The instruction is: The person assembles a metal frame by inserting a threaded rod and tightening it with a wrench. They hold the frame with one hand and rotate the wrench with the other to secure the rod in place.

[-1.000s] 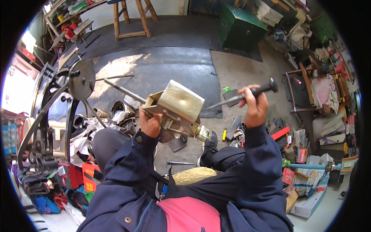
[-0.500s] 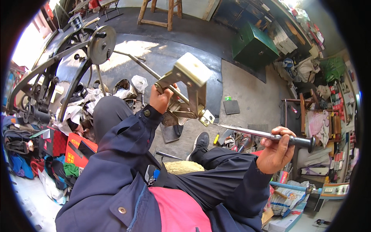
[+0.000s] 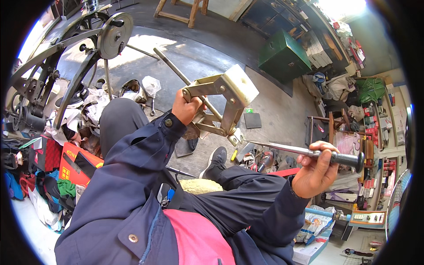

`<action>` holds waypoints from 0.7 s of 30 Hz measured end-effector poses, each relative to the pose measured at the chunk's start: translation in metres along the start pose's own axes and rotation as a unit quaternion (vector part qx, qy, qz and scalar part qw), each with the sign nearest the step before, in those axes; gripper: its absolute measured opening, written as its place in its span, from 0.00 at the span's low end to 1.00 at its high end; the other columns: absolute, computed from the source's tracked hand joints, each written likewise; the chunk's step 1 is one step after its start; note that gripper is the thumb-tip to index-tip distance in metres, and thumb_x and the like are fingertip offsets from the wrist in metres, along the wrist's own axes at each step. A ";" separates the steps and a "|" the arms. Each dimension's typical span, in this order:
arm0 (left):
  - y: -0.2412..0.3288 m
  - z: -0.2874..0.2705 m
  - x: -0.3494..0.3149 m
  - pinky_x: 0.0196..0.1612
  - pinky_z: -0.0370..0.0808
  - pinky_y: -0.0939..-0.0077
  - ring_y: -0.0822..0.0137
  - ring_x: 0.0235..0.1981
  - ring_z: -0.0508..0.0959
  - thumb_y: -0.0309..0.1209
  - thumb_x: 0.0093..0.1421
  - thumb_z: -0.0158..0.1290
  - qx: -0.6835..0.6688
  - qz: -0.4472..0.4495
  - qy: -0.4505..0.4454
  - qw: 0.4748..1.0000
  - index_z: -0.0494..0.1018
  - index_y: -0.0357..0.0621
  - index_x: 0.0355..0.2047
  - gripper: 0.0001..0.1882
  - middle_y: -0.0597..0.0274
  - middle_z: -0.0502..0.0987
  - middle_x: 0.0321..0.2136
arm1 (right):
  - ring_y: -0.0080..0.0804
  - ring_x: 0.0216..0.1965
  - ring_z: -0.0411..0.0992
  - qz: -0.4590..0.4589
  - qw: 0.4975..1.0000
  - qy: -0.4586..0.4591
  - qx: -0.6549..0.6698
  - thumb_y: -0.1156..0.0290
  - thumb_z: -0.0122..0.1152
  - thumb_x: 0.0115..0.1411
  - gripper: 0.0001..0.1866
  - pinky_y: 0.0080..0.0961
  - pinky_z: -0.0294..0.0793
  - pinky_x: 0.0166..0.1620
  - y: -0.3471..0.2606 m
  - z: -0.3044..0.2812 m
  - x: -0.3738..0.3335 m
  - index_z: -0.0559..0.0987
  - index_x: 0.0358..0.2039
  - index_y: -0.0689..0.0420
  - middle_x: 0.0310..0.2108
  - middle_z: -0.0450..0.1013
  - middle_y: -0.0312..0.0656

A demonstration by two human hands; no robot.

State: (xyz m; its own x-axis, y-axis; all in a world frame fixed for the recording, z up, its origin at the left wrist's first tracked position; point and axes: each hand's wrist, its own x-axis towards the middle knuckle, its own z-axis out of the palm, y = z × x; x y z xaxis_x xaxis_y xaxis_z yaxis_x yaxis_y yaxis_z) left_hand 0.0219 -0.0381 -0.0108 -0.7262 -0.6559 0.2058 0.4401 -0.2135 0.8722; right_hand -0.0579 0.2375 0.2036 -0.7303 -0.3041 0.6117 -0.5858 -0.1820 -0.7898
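My left hand (image 3: 184,107) is closed around a hinged metal bracket (image 3: 229,92) with a long rod (image 3: 173,66) running through it, held up above my lap. A broad pale plate tops the bracket, and a small pale metal block (image 3: 235,137) with a hole sits at its lower end. My right hand (image 3: 314,173) grips a long tapered steel tool (image 3: 287,149) by its dark handle with a flared end. The tool's thin tip points left at the small block; whether they touch I cannot tell.
A dark hand-wheel machine (image 3: 115,37) stands at the left, with shoes and bags heaped beneath. A red box (image 3: 79,163) lies lower left. A green cabinet (image 3: 285,57) stands far right of centre, near cluttered shelves (image 3: 380,115). A yellow-handled tool (image 3: 234,154) lies by my shoe (image 3: 215,163).
The view has shifted slightly. The bracket has tilted in my left hand, with its top plate farther right. The tapered tool stays in my right hand, its tip still near the small block.
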 end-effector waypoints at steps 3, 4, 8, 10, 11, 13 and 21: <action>0.000 -0.001 -0.001 0.34 0.80 0.75 0.72 0.28 0.80 0.14 0.61 0.42 0.013 0.006 -0.002 1.000 0.78 0.29 0.50 0.20 0.62 0.80 0.32 | 0.21 0.24 0.68 0.040 0.999 -0.012 0.010 0.71 0.55 0.76 0.08 0.23 0.76 0.29 0.007 0.008 0.002 0.74 0.44 0.64 0.38 0.77 0.50; 0.001 -0.002 -0.001 0.34 0.80 0.75 0.72 0.28 0.80 0.14 0.61 0.43 0.014 0.005 -0.004 1.000 0.78 0.29 0.50 0.20 0.62 0.80 0.32 | 0.21 0.24 0.68 0.061 0.998 -0.017 0.013 0.72 0.55 0.76 0.07 0.23 0.76 0.30 0.009 0.011 0.004 0.74 0.45 0.64 0.38 0.77 0.50; 0.001 0.000 -0.001 0.34 0.80 0.75 0.72 0.28 0.80 0.15 0.61 0.43 0.013 0.004 0.004 1.000 0.77 0.29 0.51 0.20 0.62 0.80 0.32 | 0.20 0.24 0.68 0.122 0.991 -0.057 0.004 0.75 0.57 0.74 0.08 0.21 0.75 0.31 0.017 0.021 0.014 0.74 0.50 0.63 0.38 0.79 0.49; 0.001 0.003 -0.001 0.33 0.79 0.75 0.72 0.27 0.80 0.16 0.61 0.44 0.006 0.003 0.008 1.000 0.77 0.29 0.51 0.20 0.63 0.80 0.31 | 0.19 0.24 0.68 0.154 0.985 -0.073 -0.033 0.77 0.59 0.72 0.10 0.20 0.74 0.31 0.018 0.025 0.016 0.73 0.51 0.63 0.39 0.80 0.49; 0.001 0.004 -0.001 0.32 0.78 0.75 0.73 0.27 0.79 0.16 0.61 0.44 0.007 0.002 0.014 1.000 0.77 0.29 0.50 0.19 0.63 0.80 0.30 | 0.18 0.23 0.68 0.162 0.980 -0.111 -0.031 0.78 0.59 0.72 0.10 0.20 0.74 0.31 0.017 0.027 0.016 0.73 0.52 0.63 0.40 0.81 0.50; -0.001 0.008 -0.001 0.31 0.77 0.76 0.73 0.26 0.79 0.17 0.60 0.44 -0.003 0.003 0.032 0.999 0.78 0.29 0.49 0.19 0.64 0.80 0.28 | 0.17 0.23 0.67 0.182 0.968 -0.169 -0.026 0.78 0.60 0.71 0.12 0.19 0.73 0.31 0.016 0.028 0.017 0.73 0.52 0.63 0.41 0.81 0.51; -0.005 0.011 0.001 0.29 0.74 0.76 0.74 0.23 0.78 0.18 0.59 0.45 0.033 0.018 0.038 0.999 0.79 0.31 0.41 0.14 0.63 0.79 0.23 | 0.13 0.19 0.57 0.165 0.972 -0.103 0.133 0.45 0.49 0.78 0.30 0.18 0.68 0.26 0.018 0.018 0.020 0.75 0.49 0.66 0.44 0.79 0.57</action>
State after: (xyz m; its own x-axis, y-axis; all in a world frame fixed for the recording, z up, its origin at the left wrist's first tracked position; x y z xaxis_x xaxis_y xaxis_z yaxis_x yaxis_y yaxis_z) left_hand 0.0128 -0.0300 -0.0102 -0.6676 -0.7155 0.2060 0.4277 -0.1420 0.8927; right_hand -0.0768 0.2117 0.2006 -0.7610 -0.5628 0.3225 -0.1994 -0.2701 -0.9419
